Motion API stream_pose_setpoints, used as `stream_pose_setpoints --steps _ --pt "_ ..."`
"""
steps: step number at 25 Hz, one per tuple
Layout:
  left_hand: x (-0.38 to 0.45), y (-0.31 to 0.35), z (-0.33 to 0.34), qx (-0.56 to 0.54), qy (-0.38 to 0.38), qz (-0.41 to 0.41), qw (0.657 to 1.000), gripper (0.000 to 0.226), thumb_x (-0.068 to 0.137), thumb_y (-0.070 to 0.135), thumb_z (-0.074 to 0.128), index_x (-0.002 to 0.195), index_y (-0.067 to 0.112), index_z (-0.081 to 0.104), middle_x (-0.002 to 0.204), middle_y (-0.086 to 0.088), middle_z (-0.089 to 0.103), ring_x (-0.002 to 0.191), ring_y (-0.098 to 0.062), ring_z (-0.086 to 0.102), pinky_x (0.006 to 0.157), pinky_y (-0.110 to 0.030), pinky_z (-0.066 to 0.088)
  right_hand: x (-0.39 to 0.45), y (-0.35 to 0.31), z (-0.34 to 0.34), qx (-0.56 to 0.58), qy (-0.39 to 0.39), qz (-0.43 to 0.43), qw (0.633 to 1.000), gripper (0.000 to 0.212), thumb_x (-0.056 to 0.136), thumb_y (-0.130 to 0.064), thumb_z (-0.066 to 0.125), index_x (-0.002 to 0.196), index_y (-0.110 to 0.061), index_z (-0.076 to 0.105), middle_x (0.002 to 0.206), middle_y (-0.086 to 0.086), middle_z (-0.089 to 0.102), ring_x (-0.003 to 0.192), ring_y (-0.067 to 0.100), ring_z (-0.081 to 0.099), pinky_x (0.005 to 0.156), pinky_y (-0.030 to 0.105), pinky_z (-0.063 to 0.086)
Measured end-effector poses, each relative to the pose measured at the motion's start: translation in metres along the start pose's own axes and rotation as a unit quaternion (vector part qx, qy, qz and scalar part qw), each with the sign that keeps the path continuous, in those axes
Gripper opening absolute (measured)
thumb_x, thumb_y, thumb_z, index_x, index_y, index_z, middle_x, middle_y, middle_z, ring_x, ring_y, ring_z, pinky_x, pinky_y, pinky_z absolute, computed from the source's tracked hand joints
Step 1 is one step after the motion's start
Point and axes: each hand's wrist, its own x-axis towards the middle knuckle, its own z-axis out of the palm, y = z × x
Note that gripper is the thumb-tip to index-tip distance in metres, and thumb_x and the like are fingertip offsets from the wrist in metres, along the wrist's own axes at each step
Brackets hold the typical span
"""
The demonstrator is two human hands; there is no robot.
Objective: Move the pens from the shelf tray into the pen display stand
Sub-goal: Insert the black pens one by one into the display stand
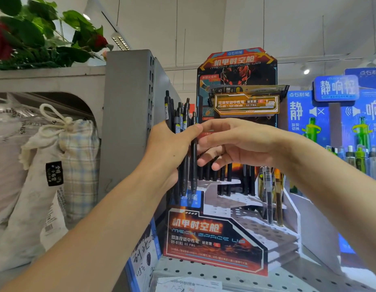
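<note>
My left hand (171, 153) is shut on a bundle of several black pens (178, 114), held upright in front of the left side of the pen display stand (216, 234). My right hand (237, 144) reaches in from the right, its fingers pinching one black pen (194, 157) at the bundle's right edge. The stand is a stepped cardboard rack with rows of holes and an orange and black header. Several black pens (246, 180) stand in its back rows, partly hidden behind my right hand.
A grey metal shelf post (128, 123) rises just left of the stand. Cloth drawstring bags (62, 165) fill the left bay. A blue display with green and clear pens (360, 148) stands to the right. The perforated shelf (225, 279) runs below.
</note>
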Motion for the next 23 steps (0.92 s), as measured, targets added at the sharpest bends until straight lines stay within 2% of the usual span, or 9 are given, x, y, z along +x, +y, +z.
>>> stream_pose_setpoints --steps 2,4,6,8,13,15,17,20,23 --pt "0.000 -0.001 -0.001 0.001 0.000 0.003 1.000 0.021 0.085 0.025 0.080 0.102 0.014 0.073 0.077 0.001 0.076 0.071 -0.016 0.075 0.056 -0.031 0.060 0.001 0.005 0.004 -0.017 0.013 -0.007 1.000 0.043 0.088 -0.003 0.072 0.127 -0.009 0.056 0.093 0.012 0.066 0.079 0.023 0.071 0.062 0.028 0.057" --pt "-0.001 -0.002 -0.003 -0.005 -0.006 0.009 1.000 0.018 0.085 0.026 0.079 0.097 0.015 0.073 0.062 0.009 0.072 0.056 -0.004 0.069 0.045 -0.020 0.052 0.003 0.008 0.004 0.001 0.027 -0.014 1.000 0.046 0.087 0.001 0.072 0.129 -0.008 0.055 0.090 0.011 0.066 0.074 0.020 0.068 0.062 0.027 0.057" --pt "-0.003 -0.003 -0.004 0.010 -0.007 0.011 1.000 0.013 0.087 0.028 0.077 0.092 0.018 0.071 0.051 0.016 0.064 0.047 0.001 0.060 0.040 -0.015 0.044 0.002 0.009 -0.002 0.004 0.038 -0.011 0.999 0.037 0.089 0.002 0.069 0.124 -0.003 0.060 0.086 0.009 0.067 0.072 0.018 0.066 0.064 0.028 0.058" --pt "-0.004 -0.004 -0.004 0.021 -0.004 0.008 1.000 0.011 0.090 0.031 0.074 0.087 0.023 0.066 0.049 0.017 0.060 0.051 -0.002 0.058 0.041 -0.014 0.043 0.001 0.010 -0.010 -0.032 0.094 0.005 0.995 0.021 0.090 0.001 0.069 0.111 0.000 0.067 0.085 0.009 0.068 0.071 0.018 0.067 0.067 0.031 0.060" --pt "-0.003 -0.006 -0.004 0.041 -0.016 -0.011 0.999 0.021 0.093 0.038 0.068 0.095 0.019 0.060 0.074 0.006 0.057 0.065 -0.011 0.055 0.058 -0.027 0.045 0.017 0.029 -0.009 -0.120 0.245 0.007 0.962 0.010 0.090 -0.006 0.072 0.093 0.000 0.065 0.082 0.012 0.075 0.082 0.030 0.077 0.069 0.040 0.065" --pt "-0.003 -0.005 -0.004 0.039 -0.024 -0.011 0.999 0.023 0.094 0.038 0.066 0.101 0.018 0.059 0.077 0.003 0.056 0.066 -0.013 0.055 0.058 -0.027 0.045 0.024 0.035 -0.006 -0.116 0.251 0.006 0.961 0.013 0.090 -0.007 0.074 0.092 -0.003 0.062 0.079 0.013 0.076 0.077 0.029 0.077 0.066 0.038 0.065" --pt "-0.003 -0.003 -0.003 0.041 -0.029 -0.007 0.999 0.028 0.095 0.039 0.065 0.110 0.016 0.060 0.084 -0.009 0.060 0.068 -0.016 0.060 0.057 -0.026 0.044 0.030 0.037 -0.004 -0.123 0.251 0.006 0.960 0.018 0.088 -0.009 0.076 0.090 -0.004 0.058 0.073 0.013 0.074 0.069 0.026 0.076 0.061 0.037 0.064" --pt "-0.003 -0.002 -0.002 0.047 -0.029 0.007 0.998 0.038 0.096 0.041 0.063 0.119 0.011 0.057 0.116 -0.014 0.061 0.066 -0.014 0.057 0.063 -0.029 0.047 0.034 0.035 -0.003 -0.152 0.261 0.007 0.953 0.021 0.087 -0.010 0.077 0.090 -0.004 0.057 0.075 0.016 0.073 0.066 0.026 0.076 0.056 0.035 0.063" --pt "-0.003 -0.003 -0.002 0.044 -0.030 0.006 0.999 0.038 0.096 0.040 0.063 0.119 0.010 0.056 0.117 -0.019 0.063 0.071 -0.015 0.061 0.077 -0.039 0.056 0.034 0.032 -0.003 -0.163 0.265 0.009 0.950 0.023 0.086 -0.011 0.078 0.087 -0.004 0.056 0.067 0.013 0.072 0.065 0.027 0.076 0.055 0.034 0.062"
